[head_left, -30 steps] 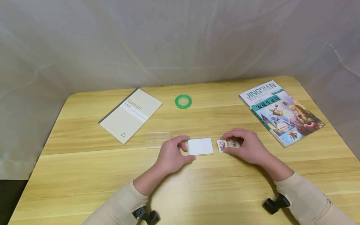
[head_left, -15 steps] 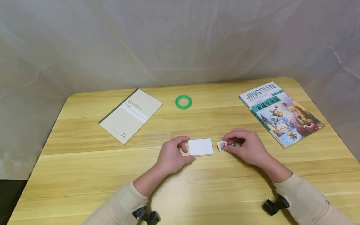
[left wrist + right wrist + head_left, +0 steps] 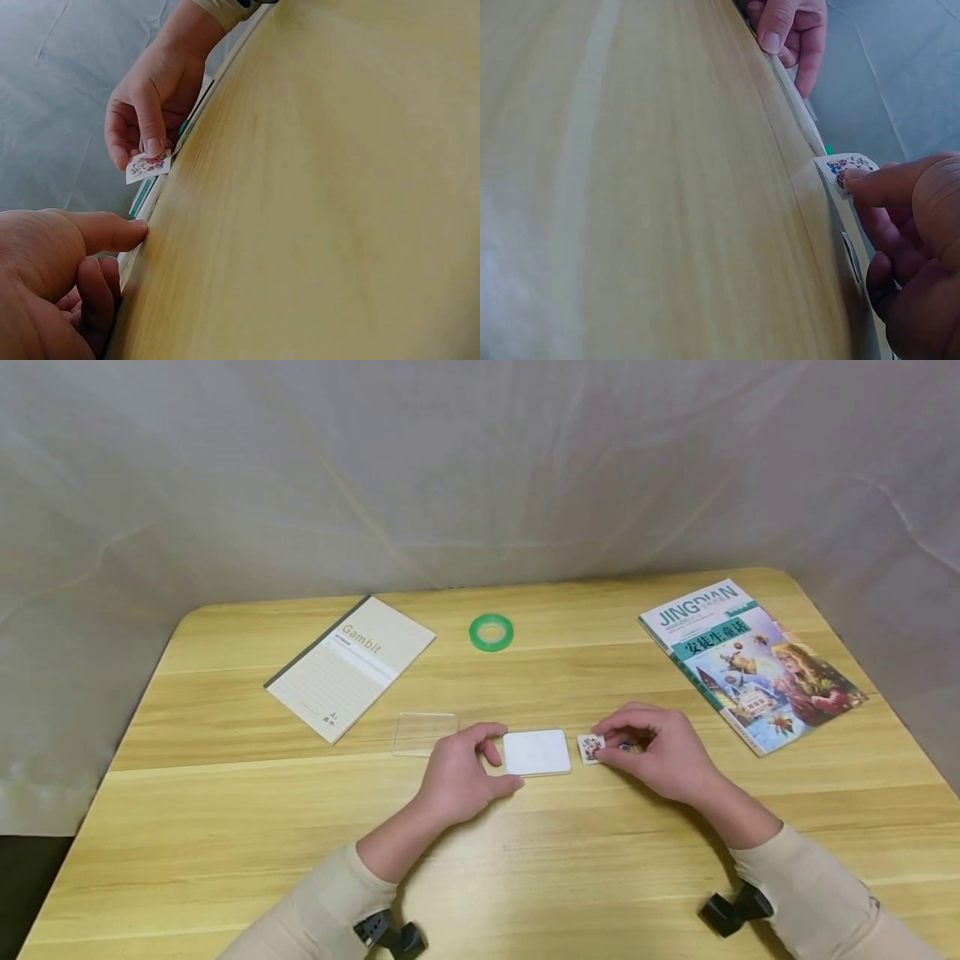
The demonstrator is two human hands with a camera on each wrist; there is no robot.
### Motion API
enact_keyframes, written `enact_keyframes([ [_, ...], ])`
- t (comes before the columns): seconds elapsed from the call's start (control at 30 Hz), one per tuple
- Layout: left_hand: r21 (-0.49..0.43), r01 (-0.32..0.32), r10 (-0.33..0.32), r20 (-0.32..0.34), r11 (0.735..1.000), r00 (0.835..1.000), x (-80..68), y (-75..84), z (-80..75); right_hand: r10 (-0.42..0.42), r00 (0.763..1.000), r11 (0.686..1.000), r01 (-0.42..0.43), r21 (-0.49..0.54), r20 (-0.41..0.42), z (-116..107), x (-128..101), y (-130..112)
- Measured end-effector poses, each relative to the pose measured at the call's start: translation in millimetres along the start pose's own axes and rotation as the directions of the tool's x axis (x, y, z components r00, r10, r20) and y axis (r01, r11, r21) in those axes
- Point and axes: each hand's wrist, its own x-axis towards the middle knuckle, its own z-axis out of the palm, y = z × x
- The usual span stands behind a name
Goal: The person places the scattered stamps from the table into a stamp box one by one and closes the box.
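In the head view a small clear plastic case [image 3: 537, 752] with a white face lies on the table. My left hand [image 3: 459, 774] holds it at its left end, forefinger at the far corner and thumb at the near one. My right hand [image 3: 660, 750] pinches a small postage stamp [image 3: 589, 748] between thumb and fingers, just right of the case and apart from it. The stamp has a colourful printed picture and toothed edges, seen closer in the right wrist view [image 3: 847, 166]. Another small printed piece [image 3: 627, 747] lies partly hidden beneath the right hand.
A clear plastic lid [image 3: 423, 718] lies left of the case, partly behind the left hand. Farther back are a beige notebook [image 3: 352, 668], a green tape roll [image 3: 491, 643] and a magazine [image 3: 750, 668] at the right. A grey curtain [image 3: 480, 468] hangs behind the table.
The stamp in my right hand has turned slightly, tilting and then levelling, while the fingers shift a little. The piece beneath is more covered by the hand. My left hand stays in place.
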Motion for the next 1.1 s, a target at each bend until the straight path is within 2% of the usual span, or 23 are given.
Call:
enact_keyframes([
  [0.47, 0.013, 0.003, -0.003, -0.003, 1.0, 1.0, -0.4, 0.1, -0.2, 0.077, 0.996, 0.984, -0.085, 0.158, 0.052, 2, 3, -11],
  [0.8, 0.015, -0.006, 0.006, -0.011, 1.0, 1.0, 0.5, 0.7, -0.1, 0.079, 0.992, 0.972, -0.098, 0.216, 0.093, 17, 14, -21],
  [1.1, 0.03, 0.004, -0.004, -0.002, 1.0, 1.0, 0.9, 1.7, 0.0, 0.073, 0.989, 0.969, -0.1, 0.225, 0.128, 33, 25, -32],
])
